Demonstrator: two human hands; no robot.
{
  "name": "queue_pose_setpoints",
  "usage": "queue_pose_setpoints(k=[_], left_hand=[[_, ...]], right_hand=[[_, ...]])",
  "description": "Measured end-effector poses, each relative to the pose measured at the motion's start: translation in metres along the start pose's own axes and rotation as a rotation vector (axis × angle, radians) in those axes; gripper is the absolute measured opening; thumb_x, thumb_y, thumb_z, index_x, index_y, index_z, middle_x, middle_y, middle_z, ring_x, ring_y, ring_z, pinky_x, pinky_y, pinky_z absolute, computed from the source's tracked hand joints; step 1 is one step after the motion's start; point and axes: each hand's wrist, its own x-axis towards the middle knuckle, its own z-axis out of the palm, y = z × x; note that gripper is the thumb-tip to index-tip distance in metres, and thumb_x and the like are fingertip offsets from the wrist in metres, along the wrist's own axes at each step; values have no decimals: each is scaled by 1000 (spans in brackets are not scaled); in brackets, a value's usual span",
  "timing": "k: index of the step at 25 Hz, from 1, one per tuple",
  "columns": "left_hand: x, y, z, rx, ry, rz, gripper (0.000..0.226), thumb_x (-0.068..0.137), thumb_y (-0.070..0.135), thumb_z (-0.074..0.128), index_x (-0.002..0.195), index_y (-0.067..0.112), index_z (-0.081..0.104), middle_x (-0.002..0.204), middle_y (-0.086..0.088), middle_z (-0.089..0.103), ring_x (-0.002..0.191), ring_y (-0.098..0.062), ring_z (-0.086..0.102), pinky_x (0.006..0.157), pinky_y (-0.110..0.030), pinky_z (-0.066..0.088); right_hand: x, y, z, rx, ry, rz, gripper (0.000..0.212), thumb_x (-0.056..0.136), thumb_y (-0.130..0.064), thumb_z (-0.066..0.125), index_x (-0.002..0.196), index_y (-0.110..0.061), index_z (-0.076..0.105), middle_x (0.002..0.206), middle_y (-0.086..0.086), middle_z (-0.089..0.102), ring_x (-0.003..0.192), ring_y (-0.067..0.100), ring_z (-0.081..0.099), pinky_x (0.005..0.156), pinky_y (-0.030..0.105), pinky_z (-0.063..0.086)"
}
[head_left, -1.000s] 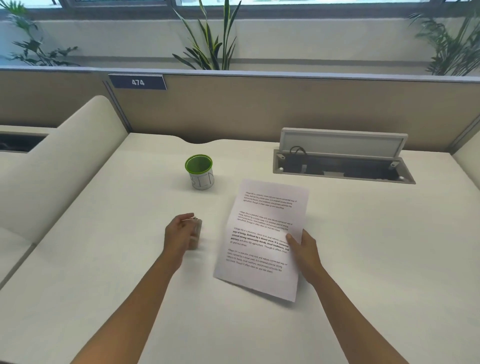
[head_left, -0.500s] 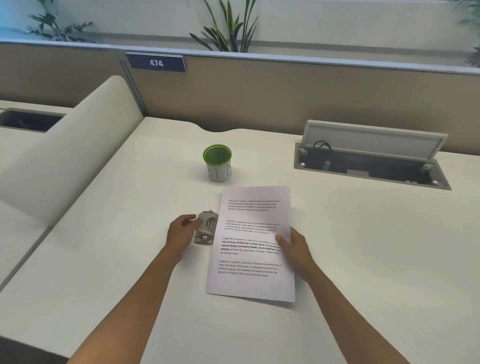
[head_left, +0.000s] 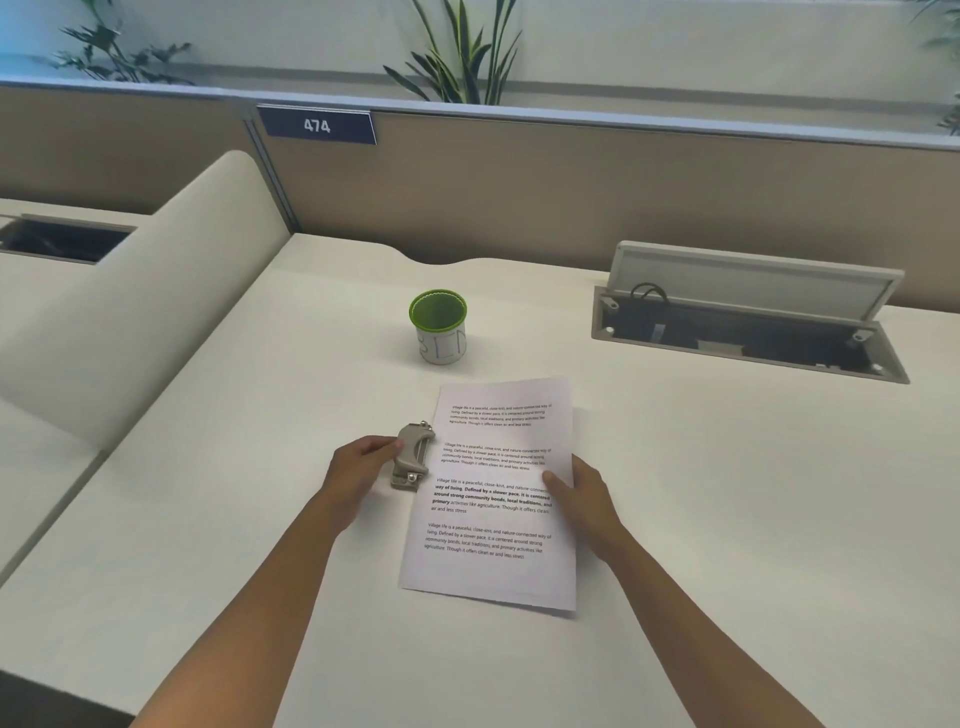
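Note:
A printed sheet of paper (head_left: 493, 493) lies flat on the white desk (head_left: 727, 493). My right hand (head_left: 579, 496) holds its right edge, thumb on top of the page. A small grey metal hole punch (head_left: 411, 457) stands at the sheet's left edge, its mouth facing the paper. My left hand (head_left: 363, 467) grips the punch from the left, fingers curled on its back.
A green-rimmed white cup (head_left: 439, 326) stands behind the paper. An open cable hatch (head_left: 748, 322) with its lid raised sits at the back right. A beige partition with a plate reading 474 (head_left: 317, 126) closes the far side. A rounded divider (head_left: 140, 312) rises on the left.
The paper has been turned from tilted to nearly straight and brought up against the punch. My left hand has shifted from covering the punch to holding its left side. The camera view tilted downward.

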Motion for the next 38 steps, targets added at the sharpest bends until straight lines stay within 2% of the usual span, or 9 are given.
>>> queue_pose_setpoints(k=[5, 12, 18, 20, 25, 30, 38], left_hand=[[1, -2, -1, -8, 3, 18, 13, 88, 20, 74, 98, 12, 76, 95, 5, 72, 90, -10, 59, 81, -28, 41], [5, -6, -3, 0, -12, 20, 12, 87, 22, 75, 94, 12, 77, 88, 5, 73, 84, -9, 59, 79, -27, 41], [6, -6, -2, -7, -2, 16, 4, 87, 19, 75, 86, 16, 77, 72, 15, 74, 69, -2, 61, 69, -23, 41], [6, -6, -2, -6, 3, 20, 4, 87, 19, 75, 85, 16, 77, 72, 15, 74, 69, -2, 60, 69, -23, 41], [4, -5, -2, 7, 0, 28, 5, 88, 19, 74, 86, 15, 77, 71, 15, 73, 65, 0, 60, 69, -22, 41], [3, -4, -2, 5, 2, 30, 7, 87, 19, 75, 83, 12, 76, 68, 14, 71, 70, -6, 57, 69, -24, 41], [0, -3, -2, 41, -2, 35, 22, 86, 26, 76, 76, 7, 71, 73, -1, 64, 73, -15, 51, 76, -32, 37]], right_hand=[[-4, -4, 15, 24, 15, 3, 30, 98, -18, 56, 126, -16, 63, 121, -2, 70, 110, 19, 66, 95, 38, 53], [0, -8, 15, 21, 22, 14, 32, 98, -17, 54, 129, -18, 63, 123, -4, 70, 112, 18, 65, 94, 33, 51], [6, -10, 17, 10, 46, 5, 33, 98, -17, 54, 130, -17, 62, 125, -3, 69, 115, 19, 64, 100, 39, 50], [9, -11, 19, 11, 49, 10, 33, 98, -17, 54, 130, -17, 62, 126, -2, 68, 116, 20, 63, 100, 38, 50], [13, -10, 19, 11, 61, 23, 34, 99, -18, 54, 132, -16, 60, 129, 0, 67, 119, 22, 62, 105, 45, 48], [13, -12, 21, 19, 66, 37, 33, 99, -17, 53, 132, -16, 60, 129, 0, 66, 119, 23, 62, 105, 46, 48], [15, -14, 22, 4, 67, 51, 35, 100, -20, 52, 134, -15, 58, 132, 2, 64, 122, 24, 60, 107, 45, 46]])
